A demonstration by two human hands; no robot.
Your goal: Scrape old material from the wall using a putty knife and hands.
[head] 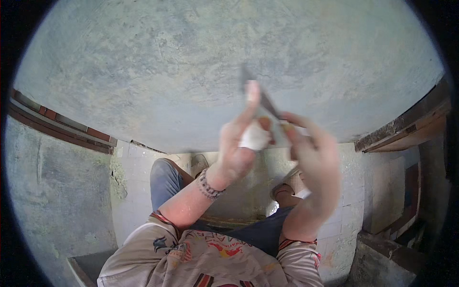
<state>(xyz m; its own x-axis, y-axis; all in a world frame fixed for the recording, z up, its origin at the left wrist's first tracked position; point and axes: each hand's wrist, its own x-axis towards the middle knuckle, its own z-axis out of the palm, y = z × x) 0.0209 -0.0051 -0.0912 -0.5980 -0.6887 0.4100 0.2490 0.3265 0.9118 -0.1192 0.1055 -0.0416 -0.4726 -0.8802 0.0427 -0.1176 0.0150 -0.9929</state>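
Observation:
My right hand point(317, 154) grips a flat metal blade tool point(270, 104), apparently a putty knife, which points up and to the left. Motion blur hides its exact shape and most of its handle. My left hand point(233, 143) is curled around a white lump point(254, 137), perhaps putty. One raised left finger overlaps the blade near its far end; whether it touches cannot be told. An orange-brown patch beside the lump is too blurred to name. Both hands are close together before a mottled, grey-green plastered wall point(200, 53).
A dark wooden frame edge point(405, 125) runs along the wall's right side. At left is a brown and white frame point(64, 125). My feet stand below, with a sandal point(283, 190) visible. Pale tiles point(134, 186) flank my legs. A dark-topped ledge point(391, 251) stands at lower right.

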